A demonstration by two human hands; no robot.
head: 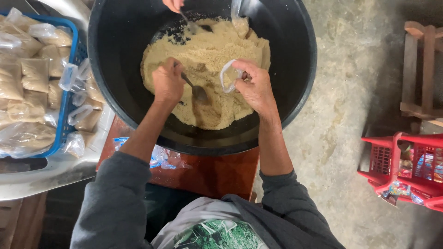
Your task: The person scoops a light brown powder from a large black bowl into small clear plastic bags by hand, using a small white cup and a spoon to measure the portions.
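A big black tub point(295, 69) holds a heap of pale yellow grainy meal point(207, 60). My left hand point(167, 83) grips a metal spoon point(196, 90), its bowl down on the meal. My right hand point(255, 87) holds a small clear plastic bag point(228, 75) open by its mouth, just right of the spoon. At the tub's far side another person's hand point(173, 4) works a second spoon point(191, 25) beside another clear bag point(240, 20) with some meal in it.
The tub rests on a reddish wooden stool point(217, 173) with a packet of plastic bags point(164, 159) on it. At left, a blue basket point(69, 99) is full of filled bags point(34, 74). A red crate point(406, 168) and wooden frame point(417, 69) stand on the concrete floor at right.
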